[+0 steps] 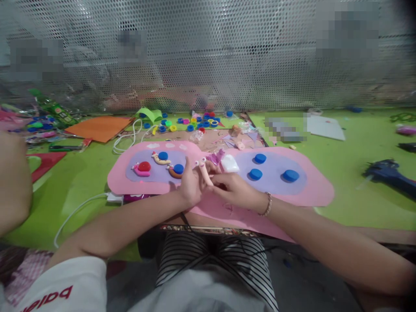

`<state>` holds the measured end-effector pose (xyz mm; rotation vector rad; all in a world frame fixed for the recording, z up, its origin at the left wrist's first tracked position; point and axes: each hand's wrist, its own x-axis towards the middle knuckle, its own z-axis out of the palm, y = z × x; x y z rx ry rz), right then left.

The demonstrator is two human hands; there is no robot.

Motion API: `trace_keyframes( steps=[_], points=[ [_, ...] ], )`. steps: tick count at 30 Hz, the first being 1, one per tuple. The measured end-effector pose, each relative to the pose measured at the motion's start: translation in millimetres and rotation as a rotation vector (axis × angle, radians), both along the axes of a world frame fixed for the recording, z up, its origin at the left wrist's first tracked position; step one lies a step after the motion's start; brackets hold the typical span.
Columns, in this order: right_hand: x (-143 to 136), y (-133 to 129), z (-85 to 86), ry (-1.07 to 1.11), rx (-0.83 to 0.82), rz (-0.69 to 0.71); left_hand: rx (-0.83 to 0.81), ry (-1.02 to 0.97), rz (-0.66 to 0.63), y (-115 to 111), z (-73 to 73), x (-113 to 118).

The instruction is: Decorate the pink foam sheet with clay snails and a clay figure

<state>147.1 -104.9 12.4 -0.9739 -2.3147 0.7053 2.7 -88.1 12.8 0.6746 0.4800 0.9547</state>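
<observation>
A pale clay snail body point(205, 174) with two round eyes and a pink smile is between my hands. It lies against the palm and fingers of my left hand point(191, 185), whose thumb points up. My right hand point(235, 190) pinches its lower end. Beneath both hands spreads a pink board point(320, 186) with two lilac patches. On the left patch are a pink snail with a red cap point(144, 167), a cream snail with a blue cap point(162, 156) and a brown snail with a blue cap point(178, 169). Three blue caps point(255, 174) sit on the right patch.
Behind the board lie white clay point(230, 163), purple clay point(216, 157) and scattered bottle caps point(190, 128). An orange sheet point(100, 128) and a green bottle point(56, 110) are back left. A glue gun point(391, 175) lies right. Another person's arm point(13, 182) enters at left.
</observation>
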Motion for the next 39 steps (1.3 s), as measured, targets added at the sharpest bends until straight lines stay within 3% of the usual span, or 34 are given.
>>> trace_keyframes(
  steps=[6,10,14,21,24,27,31,35,39],
  points=[
    [5.5,6.2,-3.0,0.029,0.03,-0.127,0.124,0.128,0.143,5.4,-10.3,2.7],
    [8.4,7.9,-0.1,-0.019,0.045,-0.128,0.304,0.241,0.227,7.0,-17.7,4.9],
    [14.9,10.2,7.5,-0.087,0.103,-0.107,0.316,0.324,0.243,6.9,-18.0,4.4],
    [38.7,32.9,5.3,-0.126,0.441,-0.474,0.298,0.464,0.208,6.4,-16.3,2.3],
    [45.2,41.4,-3.9,-0.255,0.364,-0.541,0.312,0.464,0.185,6.2,-17.1,1.9],
    [47.2,45.3,-12.6,-0.352,0.268,-0.48,0.346,0.482,0.155,6.2,-17.8,1.1],
    [47.2,48.4,-19.4,-0.367,0.301,-0.396,0.398,0.513,0.135,6.3,-17.8,-0.2],
    [46.0,52.3,-19.4,-0.317,0.247,-0.41,0.433,0.532,0.103,5.7,-15.7,-0.1],
    [46.9,48.8,-7.1,-0.086,0.201,-0.427,0.467,0.52,0.088,3.8,-11.7,1.4]
  ],
)
